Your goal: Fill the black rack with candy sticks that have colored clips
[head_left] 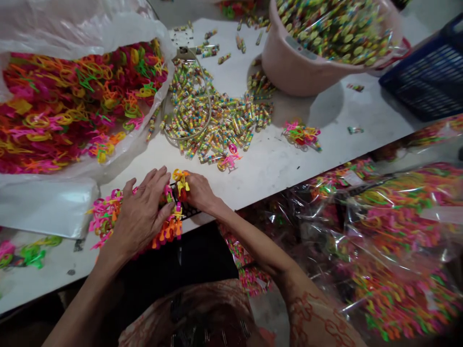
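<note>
My left hand [139,207] lies spread, palm down, over a dense row of small pink, orange and green plastic toys [108,209] at the table's front edge. Part of a black grid-like rack [190,210] shows at the row's right end. My right hand [198,191] is closed there, fingers curled around a small yellow and orange plastic toy [181,182]; its fingertips are partly hidden. Just beyond both hands lies a heap of small candy-filled tubes [224,115], with a few loose pink toys [229,159] at its near edge.
A big plastic bag of bright toys [72,106] stands at left, with clear plastic sleeves [47,205] before it. At the back are a pink tub of tubes [296,67] and a blue basket [427,72]. Bagged toys [405,250] fill the space below right.
</note>
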A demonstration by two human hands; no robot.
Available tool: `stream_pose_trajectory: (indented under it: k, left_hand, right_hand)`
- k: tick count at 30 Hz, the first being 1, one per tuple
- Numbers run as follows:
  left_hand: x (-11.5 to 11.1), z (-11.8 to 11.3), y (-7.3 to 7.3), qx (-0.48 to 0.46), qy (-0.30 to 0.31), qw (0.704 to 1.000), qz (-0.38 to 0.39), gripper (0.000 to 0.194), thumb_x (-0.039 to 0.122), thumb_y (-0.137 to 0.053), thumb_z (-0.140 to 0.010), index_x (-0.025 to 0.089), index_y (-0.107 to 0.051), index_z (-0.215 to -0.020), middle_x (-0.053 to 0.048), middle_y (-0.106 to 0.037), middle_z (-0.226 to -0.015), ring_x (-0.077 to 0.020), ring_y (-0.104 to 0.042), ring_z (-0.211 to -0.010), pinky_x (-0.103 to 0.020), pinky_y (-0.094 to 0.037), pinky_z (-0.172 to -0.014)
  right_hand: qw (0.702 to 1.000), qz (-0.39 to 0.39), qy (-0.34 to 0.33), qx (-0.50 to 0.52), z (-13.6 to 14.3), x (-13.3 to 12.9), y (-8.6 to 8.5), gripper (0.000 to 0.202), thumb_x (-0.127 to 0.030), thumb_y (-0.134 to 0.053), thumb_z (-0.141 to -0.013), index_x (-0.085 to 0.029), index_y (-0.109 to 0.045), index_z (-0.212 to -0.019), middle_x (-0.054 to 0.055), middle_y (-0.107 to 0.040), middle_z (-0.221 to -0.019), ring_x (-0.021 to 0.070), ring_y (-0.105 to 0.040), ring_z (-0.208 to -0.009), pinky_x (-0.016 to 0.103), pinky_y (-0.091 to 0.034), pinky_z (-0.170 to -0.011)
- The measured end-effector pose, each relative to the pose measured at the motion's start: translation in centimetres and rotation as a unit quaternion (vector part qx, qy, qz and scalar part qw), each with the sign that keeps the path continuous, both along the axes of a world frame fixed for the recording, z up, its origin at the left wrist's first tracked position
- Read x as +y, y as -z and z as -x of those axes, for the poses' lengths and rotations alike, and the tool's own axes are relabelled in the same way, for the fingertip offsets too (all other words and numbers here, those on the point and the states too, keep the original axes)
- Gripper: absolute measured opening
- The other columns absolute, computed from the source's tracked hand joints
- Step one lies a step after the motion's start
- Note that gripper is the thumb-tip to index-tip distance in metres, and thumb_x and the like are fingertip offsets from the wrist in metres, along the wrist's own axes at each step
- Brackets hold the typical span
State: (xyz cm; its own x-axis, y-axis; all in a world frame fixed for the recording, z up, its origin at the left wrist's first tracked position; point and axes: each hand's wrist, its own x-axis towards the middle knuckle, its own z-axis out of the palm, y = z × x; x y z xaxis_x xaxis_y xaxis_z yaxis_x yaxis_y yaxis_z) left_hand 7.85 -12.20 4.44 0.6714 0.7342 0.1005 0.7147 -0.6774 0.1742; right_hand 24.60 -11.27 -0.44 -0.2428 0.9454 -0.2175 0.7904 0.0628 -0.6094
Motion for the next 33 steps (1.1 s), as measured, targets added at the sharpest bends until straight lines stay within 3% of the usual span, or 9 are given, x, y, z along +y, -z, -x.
stream_pose_trajectory:
  k: [4, 7, 11, 14, 17, 21, 25, 29, 33]
  left_hand:
    - [0.1, 0.0, 0.1, 0.021, 0.045, 0.999, -0.012, 0.047, 0.037, -0.03, -0.099, 0.028, -0.039, -0.144, -0.008, -0.045, -0.151, -0.0276, -0.034, -0.143, -0.054, -0.022, -0.113]
    - [0.2, 0.0, 0.1, 0.017, 0.049, 0.999, -0.006, 0.047, 0.035, -0.031, -0.098, 0.029, -0.042, -0.143, -0.007, -0.048, -0.148, -0.0273, -0.038, -0.141, -0.052, -0.025, -0.112]
    - [0.1, 0.0, 0.1, 0.016, 0.036, 0.999, 0.006, 0.046, 0.035, -0.029, -0.098, 0.026, -0.049, -0.139, -0.009, -0.048, -0.148, -0.0291, -0.039, -0.14, -0.054, -0.03, -0.11]
    - [0.1, 0.0, 0.2, 0.01, 0.033, 0.999, 0.005, 0.048, 0.036, -0.028, -0.098, 0.026, -0.051, -0.138, -0.009, -0.048, -0.148, -0.0292, -0.04, -0.14, -0.056, -0.032, -0.109]
    - [0.2, 0.0, 0.3, 0.005, 0.03, 1.0, -0.002, 0.048, 0.037, -0.027, -0.098, 0.026, -0.052, -0.138, -0.01, -0.048, -0.147, -0.0288, -0.041, -0.139, -0.056, -0.033, -0.109]
    - [0.2, 0.0, -0.1, 0.029, 0.035, 0.999, -0.001, 0.048, 0.038, -0.027, -0.099, 0.022, -0.054, -0.135, -0.012, -0.047, -0.147, -0.0308, -0.041, -0.139, -0.057, -0.037, -0.105]
    - [0.2, 0.0, -0.3, 0.034, 0.038, 0.999, -0.003, 0.045, 0.036, -0.029, -0.099, 0.022, -0.054, -0.134, -0.011, -0.047, -0.148, -0.0304, -0.042, -0.139, -0.054, -0.037, -0.104]
    - [0.2, 0.2, -0.1, 0.014, 0.041, 0.999, -0.002, 0.043, 0.034, -0.031, -0.099, 0.027, -0.049, -0.137, -0.009, -0.047, -0.149, -0.0294, -0.042, -0.139, -0.052, -0.034, -0.108]
    - [0.2, 0.3, 0.0, 0.015, 0.039, 0.999, 0.008, 0.042, 0.034, -0.032, -0.098, 0.028, -0.047, -0.138, -0.008, -0.044, -0.151, -0.0299, -0.04, -0.14, -0.052, -0.032, -0.109]
  right_hand:
    - [0.999, 0.003, -0.022, -0.039, 1.3, -0.2, -0.6, 0.025, -0.009, -0.048, -0.086, -0.015, -0.063, -0.105, 0.01, -0.066, -0.107, 0.0201, -0.061, -0.088, 0.032, -0.047, -0.076]
    - [1.0, -0.025, 0.005, 0.01, -1.2, -0.3, -1.5, 0.018, -0.013, -0.066, -0.077, -0.017, -0.066, -0.094, 0.004, -0.067, -0.094, 0.0164, -0.06, -0.084, 0.026, -0.046, -0.076]
    - [0.983, -0.085, 0.156, -0.033, -8.2, -0.4, -3.5, 0.022, -0.013, -0.049, -0.089, -0.013, -0.065, -0.103, 0.01, -0.064, -0.098, 0.018, -0.058, -0.088, 0.031, -0.045, -0.08]
    - [0.957, -0.119, 0.243, -0.103, -10.6, 1.0, -4.0, 0.023, -0.012, -0.046, -0.09, -0.012, -0.069, -0.094, 0.014, -0.064, -0.102, 0.0224, -0.06, -0.091, 0.036, -0.046, -0.081]
    - [0.963, -0.102, 0.211, -0.135, -9.2, 3.4, -3.3, 0.018, -0.004, -0.056, -0.081, -0.013, -0.071, -0.083, 0.015, -0.068, -0.095, 0.0255, -0.064, -0.09, 0.037, -0.048, -0.078]
    - [0.963, -0.075, 0.148, -0.214, -7.4, 4.5, -2.5, 0.021, -0.002, -0.061, -0.077, -0.013, -0.072, -0.09, 0.016, -0.069, -0.095, 0.0254, -0.065, -0.088, 0.035, -0.047, -0.072]
    - [0.959, -0.12, 0.083, -0.244, -8.7, 0.6, -2.8, 0.029, -0.002, -0.046, -0.089, -0.012, -0.068, -0.104, 0.015, -0.066, -0.11, 0.0188, -0.063, -0.087, 0.03, -0.041, -0.071]
    - [0.971, -0.119, 0.031, -0.204, -10.0, -5.1, -1.7, 0.025, -0.007, -0.049, -0.091, -0.018, -0.07, -0.097, 0.01, -0.068, -0.108, 0.0162, -0.062, -0.089, 0.027, -0.04, -0.071]
    - [0.968, -0.107, 0.172, -0.148, -10.0, -7.7, 0.0, 0.02, -0.019, -0.051, -0.093, -0.02, -0.068, -0.103, 0.008, -0.067, -0.107, 0.0165, -0.063, -0.089, 0.025, -0.042, -0.073]
